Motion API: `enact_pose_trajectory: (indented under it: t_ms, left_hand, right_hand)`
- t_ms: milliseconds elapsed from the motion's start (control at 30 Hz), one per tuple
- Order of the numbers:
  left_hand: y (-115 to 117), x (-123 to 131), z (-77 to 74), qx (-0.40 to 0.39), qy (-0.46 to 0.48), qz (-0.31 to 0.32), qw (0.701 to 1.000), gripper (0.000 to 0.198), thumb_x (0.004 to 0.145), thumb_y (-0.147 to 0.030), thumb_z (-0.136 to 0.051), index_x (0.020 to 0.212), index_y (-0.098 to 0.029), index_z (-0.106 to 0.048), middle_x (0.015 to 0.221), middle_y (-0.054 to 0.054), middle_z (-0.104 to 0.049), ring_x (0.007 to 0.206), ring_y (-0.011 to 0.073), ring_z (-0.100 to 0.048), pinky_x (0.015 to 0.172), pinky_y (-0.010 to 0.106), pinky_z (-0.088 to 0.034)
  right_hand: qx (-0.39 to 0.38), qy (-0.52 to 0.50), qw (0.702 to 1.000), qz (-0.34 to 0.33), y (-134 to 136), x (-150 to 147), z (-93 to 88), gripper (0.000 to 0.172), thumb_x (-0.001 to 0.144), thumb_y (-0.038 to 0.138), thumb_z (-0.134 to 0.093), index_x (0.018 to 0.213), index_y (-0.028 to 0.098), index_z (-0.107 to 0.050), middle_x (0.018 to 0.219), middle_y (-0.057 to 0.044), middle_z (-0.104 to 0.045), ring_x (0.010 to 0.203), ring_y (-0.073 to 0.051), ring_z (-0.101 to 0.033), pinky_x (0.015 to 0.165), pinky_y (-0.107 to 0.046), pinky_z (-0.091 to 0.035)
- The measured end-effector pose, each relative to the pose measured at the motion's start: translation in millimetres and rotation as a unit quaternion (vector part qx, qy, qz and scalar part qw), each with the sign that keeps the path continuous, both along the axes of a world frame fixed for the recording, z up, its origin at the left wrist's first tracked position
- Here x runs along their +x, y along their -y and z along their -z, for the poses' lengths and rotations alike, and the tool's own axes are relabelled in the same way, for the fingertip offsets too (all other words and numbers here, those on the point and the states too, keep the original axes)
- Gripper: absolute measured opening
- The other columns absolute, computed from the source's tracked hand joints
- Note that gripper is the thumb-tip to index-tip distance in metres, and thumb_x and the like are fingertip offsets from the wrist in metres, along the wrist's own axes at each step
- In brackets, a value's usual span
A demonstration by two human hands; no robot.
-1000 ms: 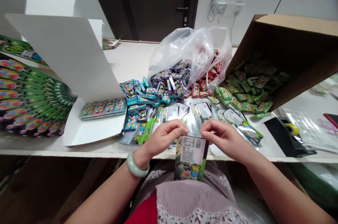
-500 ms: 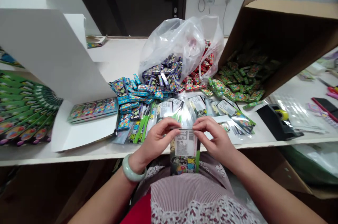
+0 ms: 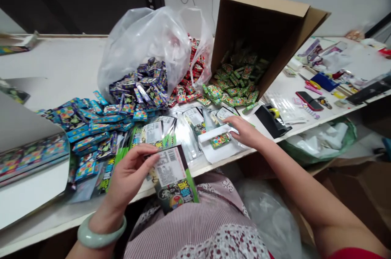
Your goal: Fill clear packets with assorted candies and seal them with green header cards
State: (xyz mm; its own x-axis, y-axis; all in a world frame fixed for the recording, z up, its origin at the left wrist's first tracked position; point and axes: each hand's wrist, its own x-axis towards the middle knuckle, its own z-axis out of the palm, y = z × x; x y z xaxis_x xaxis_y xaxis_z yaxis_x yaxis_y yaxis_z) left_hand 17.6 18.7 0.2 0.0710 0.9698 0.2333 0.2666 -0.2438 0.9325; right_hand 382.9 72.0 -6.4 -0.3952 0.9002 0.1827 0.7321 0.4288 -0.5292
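Note:
My left hand (image 3: 131,175) pinches the top left edge of a flat black and green printed packet (image 3: 175,177) with a white barcode label, which hangs over my lap at the table's edge. My right hand (image 3: 244,130) is over the table with thumb and fingers apart, at the far right side of a white curled sheet (image 3: 214,151). Whether its fingertips touch the sheet I cannot tell. A small green candy pack (image 3: 220,140) lies on that sheet. More printed packets (image 3: 195,118) in clear sleeves lie behind my hands.
Blue candy packs (image 3: 94,120) and purple ones (image 3: 143,84) are heaped at left, by a clear plastic bag (image 3: 137,27). Red packs (image 3: 183,92) sit beside it. A tipped cardboard box (image 3: 269,6) spills green packs (image 3: 235,88). A black tape dispenser (image 3: 271,122) stands at right; a white box (image 3: 33,206) at left.
My right hand has let go of the packet and reached right to the white sheet. The left hand still holds the packet. The view has turned to the right.

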Motion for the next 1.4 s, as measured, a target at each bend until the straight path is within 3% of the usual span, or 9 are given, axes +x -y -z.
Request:
enact_pose_trajectory:
  t_ms: [133, 333, 533, 733, 1033, 1133, 1267, 1333, 1400]
  left_hand:
    - [-0.6, 2.7, 2.1, -0.008, -0.003, 0.003, 1.000, 0.010, 0.082, -0.032, -0.067, 0.087, -0.024, -0.064, 0.089, 0.001, -0.064, 0.087, 0.0178, -0.061, 0.077, 0.027, -0.052]
    - [-2.2, 4.8, 3.6, -0.019, -0.016, -0.004, 1.000, 0.014, 0.080, -0.037, -0.068, 0.087, -0.026, -0.065, 0.091, 0.002, -0.064, 0.088, 0.0196, -0.061, 0.078, 0.028, -0.053]
    - [-1.4, 4.9, 5.8, -0.008, -0.038, -0.013, 0.999, 0.014, 0.082, -0.036, -0.067, 0.089, -0.024, -0.064, 0.090, 0.002, -0.064, 0.087, 0.0193, -0.061, 0.075, 0.027, -0.053]
    - [-4.9, 12.5, 2.6, -0.010, -0.036, -0.023, 0.999, 0.017, 0.080, -0.037, -0.068, 0.086, -0.022, -0.064, 0.086, 0.004, -0.065, 0.084, 0.0194, -0.063, 0.074, 0.028, -0.054]
    - [-6.8, 16.1, 1.6, -0.009, -0.019, -0.022, 1.000, 0.016, 0.079, -0.037, -0.069, 0.084, -0.023, -0.064, 0.085, 0.003, -0.065, 0.083, 0.0178, -0.063, 0.074, 0.026, -0.053]
    - [-5.1, 17.2, 0.1, -0.010, -0.012, -0.020, 1.000, 0.016, 0.080, -0.037, -0.068, 0.084, -0.021, -0.064, 0.085, 0.003, -0.065, 0.081, 0.0173, -0.063, 0.072, 0.026, -0.053]
    - [-1.9, 22.6, -3.1, -0.010, 0.011, -0.003, 1.000, 0.012, 0.081, -0.030, -0.067, 0.086, -0.020, -0.062, 0.084, 0.002, -0.063, 0.081, 0.0152, -0.061, 0.072, 0.025, -0.051]
    - [-0.2, 26.3, -4.8, -0.008, 0.021, 0.016, 1.000, 0.010, 0.082, -0.027, -0.065, 0.087, -0.020, -0.061, 0.085, 0.002, -0.061, 0.082, 0.0146, -0.060, 0.073, 0.026, -0.050]
    - [1.6, 29.7, -6.2, -0.002, 0.028, 0.033, 0.999, 0.008, 0.082, -0.025, -0.063, 0.087, -0.020, -0.060, 0.085, 0.002, -0.060, 0.082, 0.0141, -0.058, 0.074, 0.026, -0.049]
  right_hand:
    - [-0.013, 0.057, 0.998, -0.014, -11.2, 26.2, 21.2, 0.040, 0.074, 0.005, -0.055, 0.111, 0.017, -0.059, 0.117, -0.013, -0.062, 0.117, -0.026, -0.051, 0.103, -0.044, -0.038]
    - [-0.027, 0.033, 0.999, 0.024, -26.4, 18.6, 32.9, 0.013, 0.086, 0.018, -0.054, 0.095, 0.020, -0.063, 0.099, -0.008, -0.067, 0.100, -0.022, -0.059, 0.092, -0.036, -0.043]
    - [-0.056, 0.022, 0.998, 0.037, -55.9, 12.0, 39.5, 0.011, 0.089, 0.022, -0.054, 0.091, 0.019, -0.064, 0.088, -0.003, -0.069, 0.082, -0.016, -0.062, 0.077, -0.028, -0.045]
    - [-0.026, 0.054, 0.997, 0.043, -74.8, -2.7, 45.6, 0.008, 0.085, 0.019, -0.058, 0.083, 0.017, -0.066, 0.095, -0.008, -0.065, 0.096, -0.020, -0.056, 0.087, -0.032, -0.040]
    - [-0.007, 0.088, 0.993, 0.072, -71.8, -21.5, 47.0, 0.005, 0.077, 0.015, -0.061, 0.081, 0.018, -0.060, 0.085, -0.008, -0.064, 0.087, -0.023, -0.055, 0.083, -0.035, -0.039]
    - [-0.004, 0.071, 0.993, 0.094, -68.6, -17.4, 34.5, 0.005, 0.079, 0.020, -0.062, 0.082, 0.017, -0.059, 0.088, -0.009, -0.064, 0.086, -0.022, -0.056, 0.080, -0.035, -0.041]
    - [-0.024, -0.059, 0.993, 0.097, -48.9, -24.3, -14.0, 0.014, 0.087, 0.031, -0.056, 0.084, 0.018, -0.060, 0.087, -0.006, -0.064, 0.082, -0.019, -0.059, 0.076, -0.033, -0.044]
    - [-0.063, -0.157, 0.985, 0.045, -32.2, -41.7, -44.9, 0.016, 0.086, 0.035, -0.058, 0.084, 0.020, -0.062, 0.084, -0.004, -0.065, 0.081, -0.019, -0.060, 0.077, -0.033, -0.045]
    - [-0.105, -0.190, 0.975, -0.049, -14.4, -67.5, -70.6, 0.017, 0.084, 0.038, -0.061, 0.078, 0.022, -0.064, 0.086, -0.003, -0.066, 0.084, -0.019, -0.060, 0.080, -0.034, -0.045]
